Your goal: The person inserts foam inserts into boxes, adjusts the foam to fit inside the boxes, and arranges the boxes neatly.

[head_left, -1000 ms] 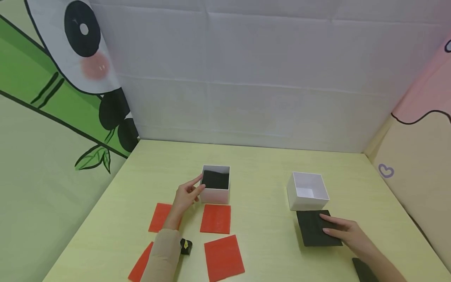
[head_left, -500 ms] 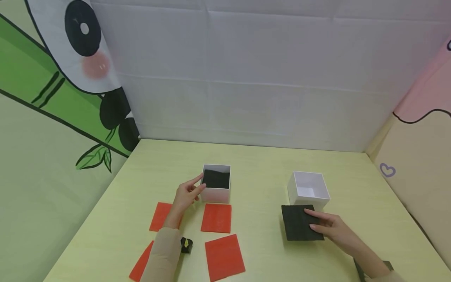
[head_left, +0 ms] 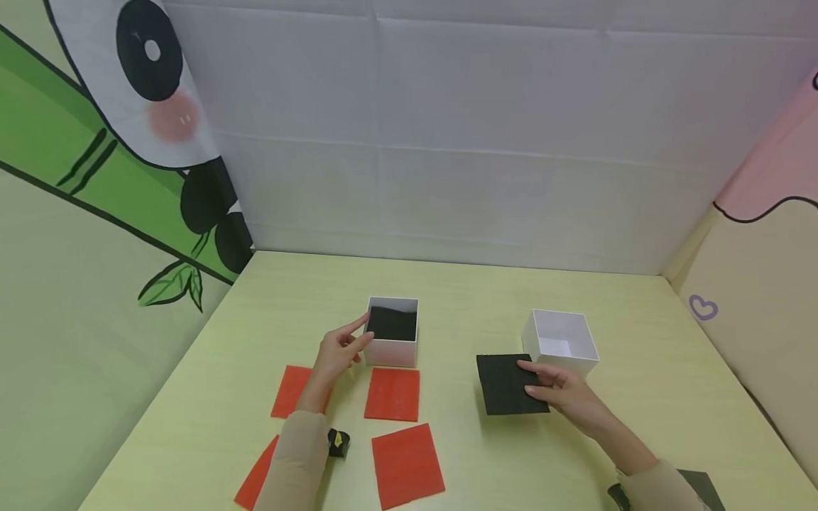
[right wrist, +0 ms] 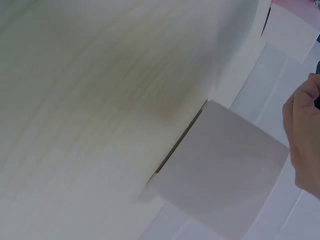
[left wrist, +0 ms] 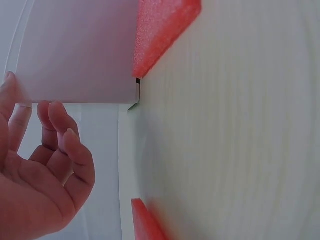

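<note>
In the head view my left hand (head_left: 335,355) touches the left side and near corner of a white box (head_left: 391,353), with the index finger stretched out along it. Black material (head_left: 393,323) lies inside that box. The left wrist view shows the thumb and fingertips against the box's edge (left wrist: 75,65). My right hand (head_left: 569,397) pinches a thin black square sheet (head_left: 508,387) at its right edge, holding it above the table. Behind that hand stands a second white box (head_left: 562,341), its bottom visible. The sheet is mostly out of frame in the right wrist view.
Red squares lie before the left box: one close to it (head_left: 392,395), one nearer (head_left: 407,465), and two partly under the left arm (head_left: 290,390). A small black object (head_left: 338,443) is beside the left sleeve. Another black sheet (head_left: 703,488) lies near the right sleeve.
My right hand has carried the black sheet leftward and slightly away from me, from in front of the right box to its left. My left hand has stayed at the left box.
</note>
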`<control>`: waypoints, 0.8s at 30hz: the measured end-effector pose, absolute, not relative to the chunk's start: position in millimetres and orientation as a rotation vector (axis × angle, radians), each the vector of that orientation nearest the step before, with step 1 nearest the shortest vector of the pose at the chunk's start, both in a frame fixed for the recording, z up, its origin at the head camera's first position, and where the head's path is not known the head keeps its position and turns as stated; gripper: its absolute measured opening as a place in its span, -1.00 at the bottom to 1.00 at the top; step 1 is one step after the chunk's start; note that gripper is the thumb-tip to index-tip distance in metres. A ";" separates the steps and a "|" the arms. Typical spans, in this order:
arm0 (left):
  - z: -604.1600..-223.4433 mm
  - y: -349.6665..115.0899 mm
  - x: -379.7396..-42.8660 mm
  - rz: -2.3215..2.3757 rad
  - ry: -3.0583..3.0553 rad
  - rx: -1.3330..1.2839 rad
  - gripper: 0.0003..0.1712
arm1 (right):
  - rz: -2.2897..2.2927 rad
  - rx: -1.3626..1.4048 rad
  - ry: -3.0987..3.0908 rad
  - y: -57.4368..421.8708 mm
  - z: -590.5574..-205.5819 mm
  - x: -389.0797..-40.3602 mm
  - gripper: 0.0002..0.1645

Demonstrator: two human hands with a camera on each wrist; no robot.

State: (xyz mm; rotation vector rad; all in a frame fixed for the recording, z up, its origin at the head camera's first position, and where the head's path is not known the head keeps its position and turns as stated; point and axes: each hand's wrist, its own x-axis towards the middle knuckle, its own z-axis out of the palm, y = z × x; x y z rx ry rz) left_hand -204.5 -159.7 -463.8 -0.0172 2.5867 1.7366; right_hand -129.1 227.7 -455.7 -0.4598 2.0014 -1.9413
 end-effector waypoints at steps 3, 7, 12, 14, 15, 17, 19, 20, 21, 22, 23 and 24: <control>-464.9 -159.8 -204.4 1.742 2.582 -0.008 -0.43 | -1.933 -0.446 2.029 216.8 -453.0 -134.1 -0.40; -464.9 -160.1 -203.4 1.748 2.588 0.000 -0.44 | -1.913 -0.428 2.078 206.9 -450.6 -139.1 -0.38; -463.8 -160.3 -203.3 1.753 2.588 0.000 -0.45 | -1.858 -0.307 2.219 198.3 -449.3 -144.6 -0.38; -463.5 -160.0 -203.1 1.754 2.588 -0.006 -0.45 | -1.863 -0.259 2.240 194.9 -449.5 -147.9 -0.38; -463.5 -160.0 -203.0 1.751 2.590 -0.008 -0.45 | -1.871 -0.249 2.241 193.3 -449.2 -149.6 -0.38; -463.4 -159.9 -203.0 1.754 2.591 -0.012 -0.45 | -1.892 -0.236 2.244 189.4 -448.5 -153.6 -0.39; -463.4 -159.8 -202.9 1.763 2.587 -0.009 -0.45 | -1.920 -0.241 2.249 185.2 -447.1 -157.6 -0.40; -463.2 -159.7 -202.7 1.766 2.586 -0.005 -0.45 | -1.934 -0.247 2.246 183.2 -446.3 -159.5 -0.40; -463.0 -159.7 -202.5 1.772 2.582 0.000 -0.45 | -1.947 -0.254 2.240 181.3 -445.3 -161.0 -0.41; -462.6 -159.5 -202.4 1.779 2.579 0.005 -0.46 | -1.959 -0.253 2.237 179.2 -444.7 -162.8 -0.41; -462.4 -159.3 -202.1 1.785 2.575 0.010 -0.46 | -1.969 -0.252 2.232 177.4 -444.1 -164.4 -0.41; -462.2 -159.3 -201.9 1.787 2.575 0.015 -0.46 | -1.981 -0.249 2.221 175.5 -443.6 -165.9 -0.42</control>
